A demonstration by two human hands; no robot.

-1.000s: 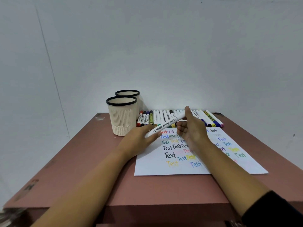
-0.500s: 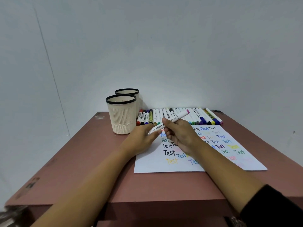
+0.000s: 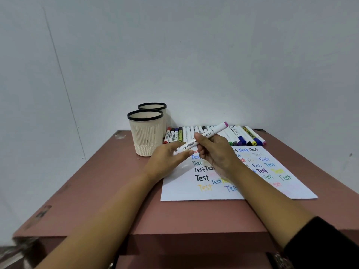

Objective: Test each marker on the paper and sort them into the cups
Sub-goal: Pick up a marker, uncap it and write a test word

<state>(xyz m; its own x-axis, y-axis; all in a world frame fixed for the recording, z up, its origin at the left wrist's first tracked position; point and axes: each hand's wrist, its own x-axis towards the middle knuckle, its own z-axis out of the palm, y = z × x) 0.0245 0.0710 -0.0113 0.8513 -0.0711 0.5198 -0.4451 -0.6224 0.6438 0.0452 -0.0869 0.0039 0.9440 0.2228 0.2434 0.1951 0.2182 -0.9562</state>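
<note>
The right hand [image 3: 215, 152] has its fingers curled round the middle of a white marker [image 3: 210, 133], and the left hand [image 3: 167, 162] pinches the marker's lower end. The marker slants in the air over the left part of the paper [image 3: 184, 193], its pink-tipped end pointing up and away. This looks like uncapping before a test stroke. The left hand should pull straight along the barrel while the right holds firm, so the cap comes off without a jerk. The paper, lying on the reddish table [image 3: 108, 181], is crowded with coloured "Test" words, so the stroke belongs on a bare patch such as the near margin. Beyond, the nearer cup [image 3: 146, 133] stands just left of the paper with the farther cup [image 3: 153, 106] behind it, and no marker shows above either rim. The row of markers [image 3: 239, 135] lies along the far edge by the wall, where a careless reach toward the cups could scatter it.
</note>
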